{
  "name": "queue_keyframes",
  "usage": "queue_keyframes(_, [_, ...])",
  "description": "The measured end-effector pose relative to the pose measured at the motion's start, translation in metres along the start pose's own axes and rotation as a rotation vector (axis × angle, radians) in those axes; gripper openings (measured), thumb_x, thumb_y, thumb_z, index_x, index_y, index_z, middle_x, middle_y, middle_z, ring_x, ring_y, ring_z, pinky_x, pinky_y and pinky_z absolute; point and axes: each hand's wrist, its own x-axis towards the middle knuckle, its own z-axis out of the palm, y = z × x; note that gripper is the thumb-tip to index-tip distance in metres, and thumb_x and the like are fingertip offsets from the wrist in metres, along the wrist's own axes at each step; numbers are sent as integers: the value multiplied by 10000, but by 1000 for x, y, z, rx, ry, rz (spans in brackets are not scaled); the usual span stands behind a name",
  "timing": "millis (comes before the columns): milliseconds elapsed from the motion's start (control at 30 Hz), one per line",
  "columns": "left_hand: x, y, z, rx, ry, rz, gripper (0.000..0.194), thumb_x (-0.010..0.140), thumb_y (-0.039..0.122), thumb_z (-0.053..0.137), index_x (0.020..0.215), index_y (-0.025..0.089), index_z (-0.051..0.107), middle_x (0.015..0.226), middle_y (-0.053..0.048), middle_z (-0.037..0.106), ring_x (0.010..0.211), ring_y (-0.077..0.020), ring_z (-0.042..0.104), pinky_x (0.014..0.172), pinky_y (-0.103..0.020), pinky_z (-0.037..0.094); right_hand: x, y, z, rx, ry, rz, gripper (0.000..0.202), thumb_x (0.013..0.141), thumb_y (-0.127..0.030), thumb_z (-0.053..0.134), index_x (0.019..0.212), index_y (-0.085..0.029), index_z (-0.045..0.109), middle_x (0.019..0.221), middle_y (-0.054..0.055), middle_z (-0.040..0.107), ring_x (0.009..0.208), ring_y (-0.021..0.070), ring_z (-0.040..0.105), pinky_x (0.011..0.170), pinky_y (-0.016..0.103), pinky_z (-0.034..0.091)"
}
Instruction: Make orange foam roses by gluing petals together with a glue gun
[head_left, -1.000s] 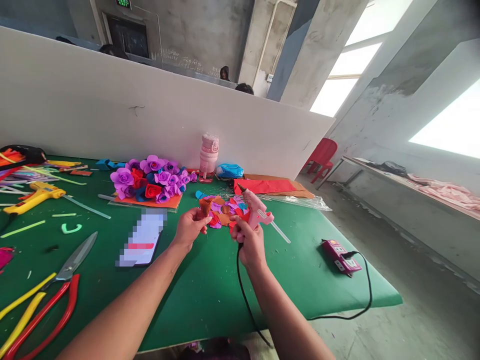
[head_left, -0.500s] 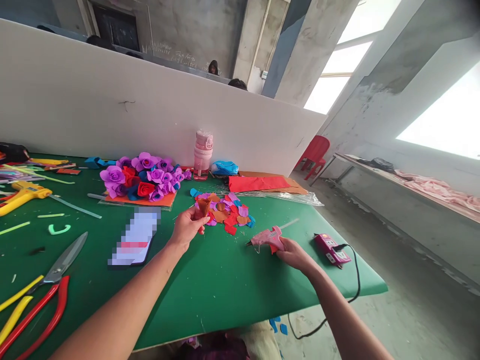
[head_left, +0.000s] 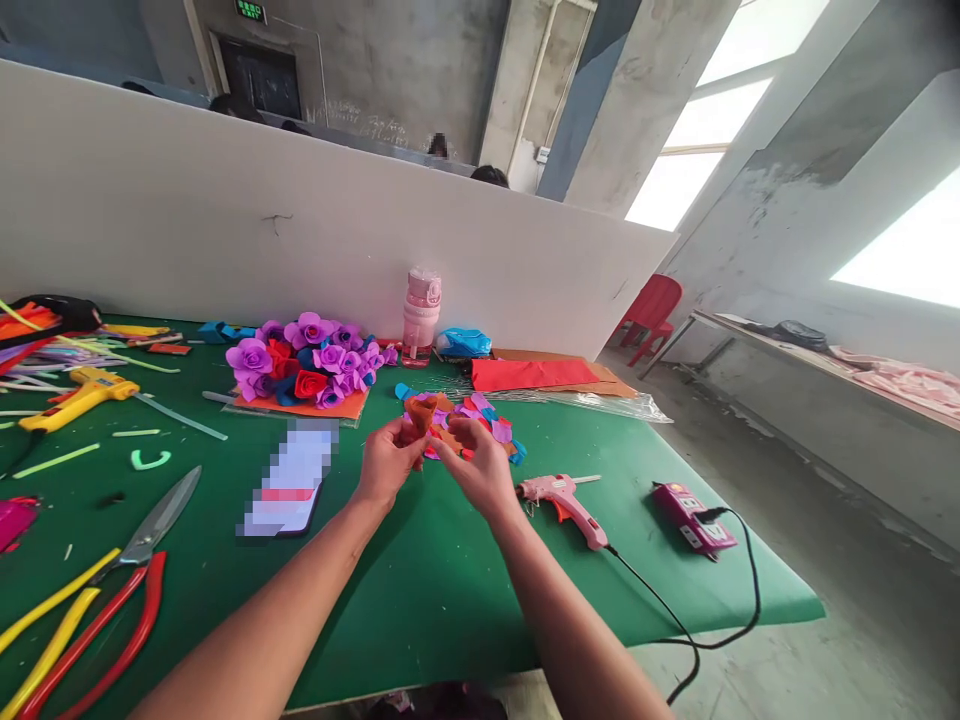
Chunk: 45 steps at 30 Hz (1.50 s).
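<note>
A brown flower of curled petals (head_left: 423, 412) is pinched in my left hand (head_left: 386, 462), over a pile of loose petals. My right hand (head_left: 480, 465) is beside it, thumb reaching toward the flower and fingers curved but apart; whether it touches the flower I cannot tell. Behind both hands lie the loose petals (head_left: 501, 430) in purple, red, brown and blue. A pink hot glue gun (head_left: 562, 495) rests on the green table to the right of my right hand, a clear glue stick in its back.
Purple, red and blue flowers (head_left: 309, 385) stand at the back left. A phone (head_left: 292, 480), large shears (head_left: 154, 525) and a yellow glue gun (head_left: 94, 390) lie left. At the back are a pink bottle (head_left: 421, 320) and red sheet (head_left: 532, 375). A power strip (head_left: 694, 520) sits right.
My right hand has let go of the pink glue gun, now lying on the table, and has moved left to the brown flower. The left hand still holds the flower. The view has shifted slightly.
</note>
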Motion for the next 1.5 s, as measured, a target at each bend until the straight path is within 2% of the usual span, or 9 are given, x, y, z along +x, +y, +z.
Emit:
queue_keyframes(67, [1,-2,-1,17,13,38,138,581,206,678,589,184,542,474,75,512,401,-76,444,408,-192,354,6,0,24,82,-11,25,373,686,-420,695,966,-184,619,941,67,693,877,214,641,797,340,507])
queue_keyframes(133, [0,-3,-2,63,19,83,75,586,157,631,589,182,560,492,65,533,452,-90,480,448,-192,371,8,-2,37,162,-26,35,372,677,-396,703,970,-188,608,928,50,693,851,201,646,761,316,514])
queue_keyframes(233, [-2,-3,0,135,29,152,58,600,134,577,563,177,579,531,37,583,537,-118,531,509,-200,400,8,-5,47,221,18,46,334,673,-362,694,940,-193,584,855,18,689,747,171,638,683,278,511])
queue_keyframes(333, [-3,-4,2,111,24,158,64,600,138,554,576,176,599,560,21,612,571,-136,554,551,-219,434,7,-4,52,215,89,57,287,674,-338,675,899,-197,566,787,-8,670,670,149,611,635,257,495])
queue_keyframes(567, [0,-8,1,23,-8,66,37,584,175,606,597,183,572,474,61,505,436,-95,454,432,-198,375,7,4,46,231,76,98,186,691,-306,623,829,-192,573,733,-2,654,648,157,616,589,255,483])
queue_keyframes(833, [-1,-7,2,64,-16,78,27,582,174,603,593,183,579,478,59,519,437,-90,449,435,-197,375,7,9,46,261,73,61,208,702,-304,636,872,-188,604,815,32,698,733,184,655,707,296,523])
queue_keyframes(1367, [-3,-4,3,57,-65,8,53,611,180,622,592,187,573,468,61,528,405,-87,459,427,-204,371,4,8,37,354,28,115,190,727,-267,552,877,-171,618,798,18,673,726,167,631,636,257,501])
queue_keyframes(1500, [-2,-3,3,40,-59,-21,99,603,198,662,579,186,566,453,64,519,385,-81,448,407,-201,356,8,10,32,437,-25,125,225,689,-275,613,897,-194,589,818,12,673,745,166,633,678,273,512])
